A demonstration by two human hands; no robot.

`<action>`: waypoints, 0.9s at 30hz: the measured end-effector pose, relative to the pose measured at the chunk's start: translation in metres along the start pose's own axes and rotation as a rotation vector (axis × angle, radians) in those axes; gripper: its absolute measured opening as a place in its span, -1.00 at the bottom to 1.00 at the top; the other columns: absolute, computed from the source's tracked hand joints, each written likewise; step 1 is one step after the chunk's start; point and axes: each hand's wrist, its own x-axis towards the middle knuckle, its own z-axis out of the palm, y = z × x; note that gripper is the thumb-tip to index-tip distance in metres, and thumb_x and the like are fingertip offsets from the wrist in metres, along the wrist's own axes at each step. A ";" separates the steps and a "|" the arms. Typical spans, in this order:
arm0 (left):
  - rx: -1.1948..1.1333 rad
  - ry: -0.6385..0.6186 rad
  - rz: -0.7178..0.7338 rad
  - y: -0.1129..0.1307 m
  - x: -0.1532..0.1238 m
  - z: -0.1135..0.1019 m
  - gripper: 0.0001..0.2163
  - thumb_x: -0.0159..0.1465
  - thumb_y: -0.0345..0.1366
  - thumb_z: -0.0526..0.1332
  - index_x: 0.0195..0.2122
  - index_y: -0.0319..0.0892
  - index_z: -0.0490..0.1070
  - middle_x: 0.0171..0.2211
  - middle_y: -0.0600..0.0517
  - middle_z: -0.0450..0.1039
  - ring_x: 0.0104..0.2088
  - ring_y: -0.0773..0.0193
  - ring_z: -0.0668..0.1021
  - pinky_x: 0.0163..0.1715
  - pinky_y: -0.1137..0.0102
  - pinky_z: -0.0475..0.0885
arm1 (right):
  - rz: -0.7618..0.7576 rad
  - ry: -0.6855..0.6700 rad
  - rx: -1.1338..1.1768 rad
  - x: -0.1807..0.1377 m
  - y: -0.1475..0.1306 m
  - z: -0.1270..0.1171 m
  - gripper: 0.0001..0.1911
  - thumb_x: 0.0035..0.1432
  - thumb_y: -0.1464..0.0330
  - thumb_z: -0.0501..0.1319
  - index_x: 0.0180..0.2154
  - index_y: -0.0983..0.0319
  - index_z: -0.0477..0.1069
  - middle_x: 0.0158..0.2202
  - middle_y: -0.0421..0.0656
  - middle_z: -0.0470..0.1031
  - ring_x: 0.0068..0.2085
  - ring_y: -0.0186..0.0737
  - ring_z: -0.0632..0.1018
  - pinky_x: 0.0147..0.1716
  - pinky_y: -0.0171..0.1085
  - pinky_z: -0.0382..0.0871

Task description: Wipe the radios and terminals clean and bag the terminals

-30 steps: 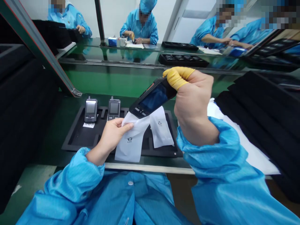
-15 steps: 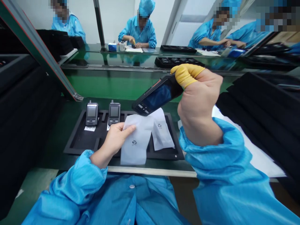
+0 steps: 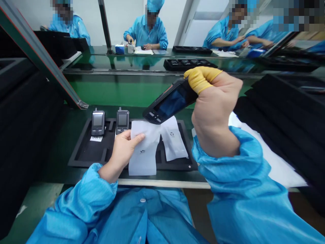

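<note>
My right hand, with a yellow finger cot on one finger, is closed round a black handheld device held tilted above the tray, its screen facing me. My left hand pinches the upper edge of a white plastic bag just below the device's lower end. A second white bag lies on the black foam tray. Two more handheld devices stand upright in the tray's far left slots, with a small label in front of the left one.
Black foam trays are stacked at the right and left. White sheets lie under the right stack. A slanted metal frame post rises at the left. Several people in blue coats work at the far bench.
The bag in my left hand has shifted slightly and hangs straighter under the device. My right hand with the device has risen a little.
</note>
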 end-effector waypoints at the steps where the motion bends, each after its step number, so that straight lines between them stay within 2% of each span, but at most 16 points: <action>1: 0.017 -0.002 0.004 0.000 0.000 0.000 -0.65 -0.18 -0.07 0.46 -0.46 -0.22 0.54 -0.49 0.02 0.55 -0.47 0.26 0.51 -0.50 0.42 0.39 | 0.004 -0.014 -0.032 -0.001 -0.001 0.000 -0.94 0.07 0.27 0.28 -0.40 0.11 0.47 -0.33 -0.24 0.52 -0.09 -0.15 0.53 -0.06 -0.15 0.43; 5: 0.059 -0.063 0.009 -0.001 0.000 0.001 -0.65 -0.13 -0.03 0.45 -0.46 -0.21 0.55 -0.50 0.03 0.54 -0.50 0.29 0.49 -0.51 0.43 0.38 | 0.028 -0.122 -0.072 -0.006 -0.005 0.005 -0.91 0.12 0.22 0.24 -0.36 0.07 0.47 -0.30 -0.24 0.54 -0.08 -0.15 0.52 -0.07 -0.15 0.43; 10: 0.027 -0.137 -0.016 -0.002 -0.001 0.003 -0.58 -0.14 0.08 0.42 -0.54 -0.23 0.51 -0.57 0.04 0.48 -0.54 0.32 0.46 -0.55 0.45 0.34 | 0.100 -0.203 -0.108 -0.007 -0.008 0.007 -0.93 0.09 0.33 0.25 -0.44 0.10 0.47 -0.40 -0.29 0.53 -0.19 -0.21 0.53 -0.14 -0.20 0.45; 13: -0.063 -0.199 -0.019 -0.001 -0.001 0.006 -0.58 -0.11 0.07 0.42 -0.46 -0.22 0.53 -0.50 0.02 0.53 -0.50 0.30 0.49 -0.50 0.44 0.38 | 0.139 -0.240 -0.157 -0.005 -0.007 0.005 -0.86 0.06 0.38 0.27 -0.53 0.12 0.46 -0.48 -0.30 0.48 -0.26 -0.24 0.53 -0.21 -0.21 0.45; 16: -0.085 -0.243 -0.039 0.002 -0.001 0.009 -0.57 -0.14 0.05 0.44 -0.40 -0.20 0.55 -0.45 0.01 0.55 -0.48 0.30 0.50 -0.48 0.44 0.39 | 0.156 -0.246 -0.145 -0.002 -0.009 0.003 -0.89 0.03 0.43 0.29 -0.52 0.16 0.48 -0.50 -0.30 0.46 -0.34 -0.28 0.51 -0.27 -0.24 0.43; 19: -0.034 -0.243 -0.029 0.003 0.000 0.010 -0.57 -0.17 0.07 0.45 -0.49 -0.21 0.52 -0.53 0.06 0.50 -0.53 0.34 0.45 -0.53 0.46 0.33 | 0.137 -0.223 -0.129 0.001 -0.013 0.003 -0.88 0.01 0.45 0.30 -0.54 0.19 0.48 -0.54 -0.31 0.44 -0.37 -0.33 0.49 -0.32 -0.29 0.40; 23: 0.008 -0.172 0.022 0.001 0.004 0.007 -0.61 -0.13 0.05 0.43 -0.56 -0.21 0.49 -0.59 0.10 0.44 -0.54 0.38 0.41 -0.52 0.47 0.31 | 0.119 -0.126 -0.085 0.002 -0.014 0.003 -0.79 -0.03 0.54 0.28 -0.64 0.22 0.47 -0.64 -0.35 0.36 -0.46 -0.44 0.40 -0.43 -0.37 0.28; 27: -0.055 -0.121 -0.022 0.001 0.008 0.006 -0.61 -0.25 -0.13 0.51 -0.42 -0.20 0.54 -0.51 0.08 0.53 -0.47 0.33 0.50 -0.42 0.44 0.40 | 0.107 -0.049 0.021 0.001 -0.005 0.001 -0.79 -0.06 0.60 0.29 -0.64 0.27 0.49 -0.66 -0.36 0.34 -0.45 -0.48 0.40 -0.39 -0.39 0.25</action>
